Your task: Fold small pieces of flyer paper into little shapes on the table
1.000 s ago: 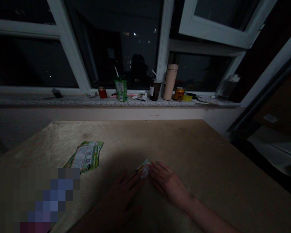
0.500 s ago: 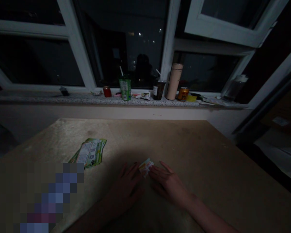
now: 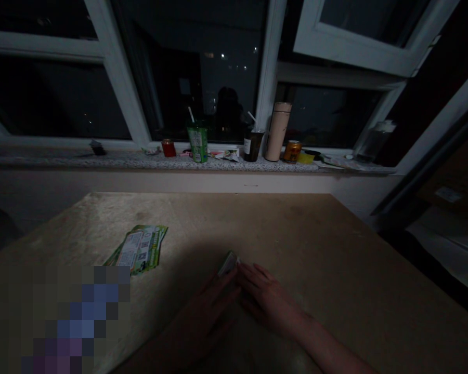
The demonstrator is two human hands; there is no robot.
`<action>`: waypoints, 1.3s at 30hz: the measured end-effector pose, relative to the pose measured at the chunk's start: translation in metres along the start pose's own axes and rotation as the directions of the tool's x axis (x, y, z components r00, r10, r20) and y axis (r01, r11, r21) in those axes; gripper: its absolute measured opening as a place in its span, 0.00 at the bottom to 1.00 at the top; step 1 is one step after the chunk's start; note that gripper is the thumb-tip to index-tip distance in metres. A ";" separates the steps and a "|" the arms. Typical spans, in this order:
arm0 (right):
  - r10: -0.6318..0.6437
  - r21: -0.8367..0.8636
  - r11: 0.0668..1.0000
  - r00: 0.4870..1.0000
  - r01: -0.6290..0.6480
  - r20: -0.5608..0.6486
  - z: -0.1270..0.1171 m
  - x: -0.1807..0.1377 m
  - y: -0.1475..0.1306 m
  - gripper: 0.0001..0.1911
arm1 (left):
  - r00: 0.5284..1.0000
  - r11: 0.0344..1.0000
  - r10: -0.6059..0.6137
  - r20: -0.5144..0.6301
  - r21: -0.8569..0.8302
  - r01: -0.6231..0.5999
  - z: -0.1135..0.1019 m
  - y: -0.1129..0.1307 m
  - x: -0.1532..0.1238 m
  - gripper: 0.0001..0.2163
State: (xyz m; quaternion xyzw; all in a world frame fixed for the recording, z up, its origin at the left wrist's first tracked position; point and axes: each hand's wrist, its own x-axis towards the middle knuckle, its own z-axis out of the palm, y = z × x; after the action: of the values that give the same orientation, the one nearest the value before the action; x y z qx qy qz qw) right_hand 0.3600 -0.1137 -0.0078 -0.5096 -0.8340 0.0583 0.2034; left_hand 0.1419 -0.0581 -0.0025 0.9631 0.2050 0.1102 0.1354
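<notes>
A small folded packet (image 3: 228, 263), pale with a green edge, is at the middle of the table between my two hands. My left hand (image 3: 210, 309) is closed at its lower left side, fingers together and pressed against it. From the right, my right hand (image 3: 265, 293) holds the other edge with its fingers bunched at the packet. The fingers cover much of the packet, and dim light hides the thumbs. Farther left lie several flat green printed packets (image 3: 142, 249), overlapping, touched by neither hand.
The brown table (image 3: 281, 223) reaches to the wall below a window. Along the speckled sill (image 3: 132, 162) stand a green cup (image 3: 197, 143) with a straw, a dark drink cup (image 3: 252, 145), a pinkish flask (image 3: 277, 132), a gold can (image 3: 292, 151) and a red jar (image 3: 168, 148). A blurred patch covers the lower left.
The small packet lay flatter with its coloured printed face showing; now it is folded and mostly covered. My left hand's fingers have moved right and closed in against it.
</notes>
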 end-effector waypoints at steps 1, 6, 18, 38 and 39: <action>0.000 0.007 1.000 1.000 0.000 -0.001 0.000 0.000 0.000 0.24 | 1.000 1.000 0.008 0.007 0.013 -0.008 -0.001 0.000 0.000 0.28; 0.036 0.099 0.994 0.999 -0.035 -0.004 -0.002 0.000 -0.001 0.23 | 0.998 0.997 0.058 0.038 0.051 -0.059 -0.010 0.002 0.003 0.32; 0.016 0.128 0.992 0.997 -0.007 -0.073 0.000 0.001 0.001 0.32 | 0.990 0.988 0.119 0.079 0.086 -0.125 -0.014 0.006 0.006 0.26; 0.063 -0.075 0.994 0.986 -0.076 -0.156 -0.006 -0.002 0.007 0.17 | 0.997 0.998 -0.052 0.056 0.020 0.051 0.006 -0.020 -0.011 0.31; 0.060 -0.078 0.994 0.985 -0.073 -0.162 -0.006 -0.002 0.007 0.16 | 0.997 0.999 -0.047 0.057 0.011 0.046 0.006 -0.021 -0.011 0.31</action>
State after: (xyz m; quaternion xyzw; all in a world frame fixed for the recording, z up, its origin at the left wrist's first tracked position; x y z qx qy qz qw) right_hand 0.3690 -0.1127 -0.0048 -0.5483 -0.7993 -0.0110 0.2456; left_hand 0.1261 -0.0460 -0.0164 0.9615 0.2239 0.0784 0.1389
